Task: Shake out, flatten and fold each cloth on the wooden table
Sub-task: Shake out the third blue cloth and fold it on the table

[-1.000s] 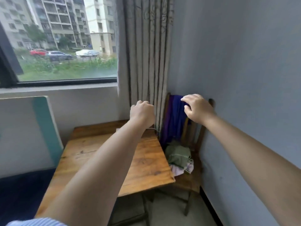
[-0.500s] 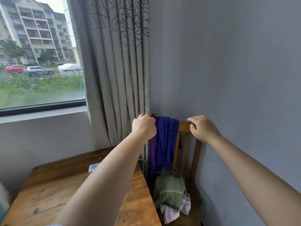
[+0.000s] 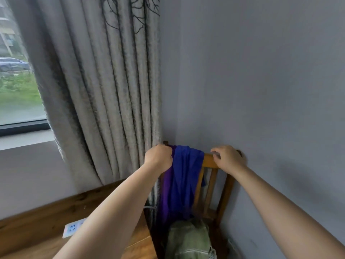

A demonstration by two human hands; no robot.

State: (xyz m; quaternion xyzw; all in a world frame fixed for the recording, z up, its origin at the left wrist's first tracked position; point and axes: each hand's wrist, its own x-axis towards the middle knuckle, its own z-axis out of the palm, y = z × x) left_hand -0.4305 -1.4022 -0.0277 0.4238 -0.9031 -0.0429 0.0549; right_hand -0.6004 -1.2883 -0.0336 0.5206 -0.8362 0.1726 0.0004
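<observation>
Blue cloth (image 3: 183,176) is hanging over the top rail of the wooden chair (image 3: 210,161), its long axis running straight down the chair back toward the seat. In the head view, the left hand (image 3: 158,158) is curling its fingers into the cloth's left edge at the rail, apparently pinching it. The right hand (image 3: 228,158) is resting on the bare rail just right of the cloth, fingers bent over the wood, holding no fabric. The left hand is the nearer one, so lifting likely starts there. A green cloth (image 3: 188,238) is lying on the seat below, and the wooden table (image 3: 37,230) is standing left of the chair.
</observation>
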